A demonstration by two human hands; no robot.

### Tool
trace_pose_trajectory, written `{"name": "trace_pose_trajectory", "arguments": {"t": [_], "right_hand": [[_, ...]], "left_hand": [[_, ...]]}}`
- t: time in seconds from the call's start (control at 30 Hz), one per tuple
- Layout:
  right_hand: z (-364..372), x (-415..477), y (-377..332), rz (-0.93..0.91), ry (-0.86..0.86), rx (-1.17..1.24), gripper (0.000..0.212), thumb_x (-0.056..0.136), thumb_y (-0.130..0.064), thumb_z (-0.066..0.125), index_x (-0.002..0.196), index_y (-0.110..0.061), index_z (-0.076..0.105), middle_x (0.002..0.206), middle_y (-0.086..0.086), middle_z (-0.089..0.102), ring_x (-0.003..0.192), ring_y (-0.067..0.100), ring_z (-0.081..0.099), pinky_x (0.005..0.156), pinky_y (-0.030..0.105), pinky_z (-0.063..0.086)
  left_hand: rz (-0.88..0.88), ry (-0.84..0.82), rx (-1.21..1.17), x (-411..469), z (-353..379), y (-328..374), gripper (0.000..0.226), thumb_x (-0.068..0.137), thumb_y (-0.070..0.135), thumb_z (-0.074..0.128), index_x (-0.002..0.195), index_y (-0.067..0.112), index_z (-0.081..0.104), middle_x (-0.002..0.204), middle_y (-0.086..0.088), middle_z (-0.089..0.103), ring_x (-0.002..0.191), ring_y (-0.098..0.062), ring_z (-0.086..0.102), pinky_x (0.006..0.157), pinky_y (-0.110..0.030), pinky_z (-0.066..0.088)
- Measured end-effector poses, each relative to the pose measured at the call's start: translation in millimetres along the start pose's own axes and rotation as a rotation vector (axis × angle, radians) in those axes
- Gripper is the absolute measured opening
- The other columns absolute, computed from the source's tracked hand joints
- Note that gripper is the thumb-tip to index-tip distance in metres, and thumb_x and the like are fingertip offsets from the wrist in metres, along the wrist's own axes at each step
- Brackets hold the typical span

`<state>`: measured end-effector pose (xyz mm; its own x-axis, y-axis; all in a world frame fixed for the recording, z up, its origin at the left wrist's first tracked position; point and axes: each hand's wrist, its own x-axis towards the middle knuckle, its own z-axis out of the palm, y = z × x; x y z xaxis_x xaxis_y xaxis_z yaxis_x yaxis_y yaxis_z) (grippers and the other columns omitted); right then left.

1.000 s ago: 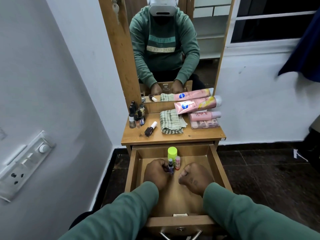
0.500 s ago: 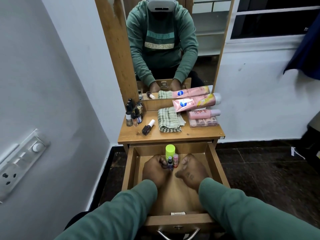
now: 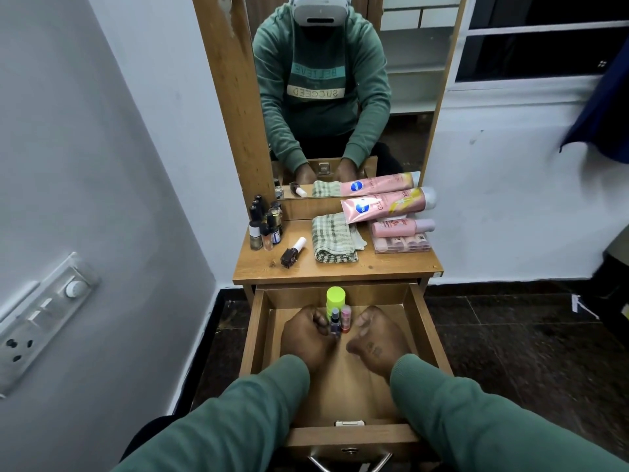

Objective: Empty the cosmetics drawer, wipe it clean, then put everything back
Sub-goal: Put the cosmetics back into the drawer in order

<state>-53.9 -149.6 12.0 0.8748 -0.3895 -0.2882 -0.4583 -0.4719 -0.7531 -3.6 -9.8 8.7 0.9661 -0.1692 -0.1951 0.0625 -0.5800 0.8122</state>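
The wooden drawer (image 3: pixel 430 330) is pulled out below the dressing table. Inside it, near the back, stand a bottle with a lime-green cap (image 3: pixel 335 298), a small dark purple bottle (image 3: pixel 335 322) and a small pink bottle (image 3: pixel 346 317). My left hand (image 3: pixel 308 335) is in the drawer with its fingers closed on the purple bottle. My right hand (image 3: pixel 376 338) rests on the drawer floor just right of the bottles, fingers curled, with nothing seen in it.
On the table top (image 3: pixel 340 267) are a cluster of nail polish bottles (image 3: pixel 263 224), one lying polish bottle (image 3: pixel 292 253), a folded checked cloth (image 3: pixel 335 241), two pink tubes (image 3: pixel 388 204) and a clear case (image 3: pixel 401 243). A mirror stands behind. A wall is on the left.
Both hands have shifted slightly towards the back of the drawer and closer to the small bottles. The left hand stays on the purple bottle.
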Motion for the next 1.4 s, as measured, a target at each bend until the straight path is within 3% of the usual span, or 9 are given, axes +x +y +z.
{"name": "trace_pose_trajectory", "arguments": {"t": [0.2,0.37,0.53,0.67,0.77,0.87,1.03,1.23,1.4], "right_hand": [[-11.8,-9.2,-3.8,-0.135,0.182,-0.055,0.021,0.087,-0.013,0.077,0.088,-0.026,0.060,0.086,-0.005,0.064,0.081,0.010,0.062,0.077,0.032,0.057],[-10.7,-33.8,-34.3,-0.318,0.223,0.099,0.016,0.091,-0.013,0.073,0.086,-0.026,0.064,0.079,-0.004,0.068,0.075,0.008,0.067,0.069,0.028,0.059],[6.6,-44.9,-80.5,-0.427,0.244,0.145,0.013,0.089,-0.016,0.072,0.085,-0.026,0.066,0.079,-0.010,0.069,0.074,0.003,0.065,0.065,0.019,0.053],[9.9,-29.3,-111.9,-0.483,0.226,0.173,0.012,0.091,-0.013,0.072,0.090,-0.023,0.065,0.084,-0.008,0.068,0.077,0.010,0.065,0.072,0.027,0.057],[13.4,-13.0,-135.9,-0.500,0.247,0.153,0.010,0.090,-0.015,0.072,0.096,-0.023,0.067,0.087,-0.006,0.068,0.080,0.011,0.065,0.076,0.034,0.059],[19.9,1.8,-158.6,-0.495,0.286,0.087,0.015,0.090,-0.015,0.070,0.101,-0.024,0.069,0.091,-0.007,0.066,0.079,0.008,0.061,0.071,0.028,0.052],[31.1,22.5,-184.9,-0.516,0.327,0.017,0.019,0.088,-0.014,0.072,0.103,-0.025,0.067,0.095,-0.005,0.065,0.086,0.014,0.061,0.071,0.026,0.046],[40.8,37.9,-194.9,-0.578,0.349,-0.099,0.023,0.090,-0.014,0.074,0.110,-0.020,0.067,0.101,-0.002,0.065,0.092,0.020,0.061,0.082,0.034,0.053],[45.2,45.9,-200.7,-0.592,0.363,-0.189,0.019,0.090,-0.016,0.073,0.108,-0.020,0.068,0.100,0.001,0.065,0.093,0.024,0.063,0.080,0.035,0.053]], "left_hand": [[0.012,0.040,-0.066,-14.1,-21.8,-0.2,0.018,0.087,-0.003,0.067,0.088,0.015,0.064,0.088,-0.005,0.070,0.090,-0.025,0.068,0.088,-0.041,0.059],[0.127,0.170,-0.216,-29.2,-40.0,4.8,0.018,0.086,0.005,0.071,0.085,0.023,0.067,0.079,0.001,0.069,0.074,-0.017,0.067,0.078,-0.045,0.062],[0.247,0.328,-0.319,-34.7,-54.2,29.3,0.019,0.090,0.004,0.068,0.087,0.022,0.068,0.081,0.003,0.069,0.073,-0.008,0.065,0.071,-0.025,0.056],[0.240,0.442,-0.350,-19.5,-73.6,38.8,0.017,0.090,0.002,0.067,0.093,0.020,0.067,0.085,0.004,0.070,0.075,-0.004,0.063,0.069,-0.013,0.050],[0.196,0.483,-0.367,-5.4,-87.2,42.9,0.016,0.092,0.007,0.067,0.100,0.021,0.068,0.090,0.005,0.070,0.083,-0.008,0.065,0.077,-0.021,0.053],[0.160,0.494,-0.387,9.1,-94.3,45.9,0.016,0.096,0.012,0.065,0.107,0.023,0.069,0.092,0.005,0.071,0.086,-0.013,0.068,0.080,-0.031,0.060],[0.144,0.570,-0.438,30.2,-98.7,44.5,0.008,0.097,0.019,0.065,0.094,0.025,0.068,0.084,0.006,0.070,0.082,-0.017,0.068,0.082,-0.041,0.061],[0.155,0.608,-0.455,44.6,-99.3,33.3,0.010,0.097,0.025,0.067,0.088,0.028,0.066,0.081,0.008,0.069,0.079,-0.018,0.068,0.079,-0.045,0.062],[0.126,0.602,-0.484,50.0,-99.4,31.9,0.011,0.099,0.025,0.067,0.088,0.029,0.066,0.083,0.007,0.070,0.080,-0.016,0.068,0.079,-0.045,0.063]]}}
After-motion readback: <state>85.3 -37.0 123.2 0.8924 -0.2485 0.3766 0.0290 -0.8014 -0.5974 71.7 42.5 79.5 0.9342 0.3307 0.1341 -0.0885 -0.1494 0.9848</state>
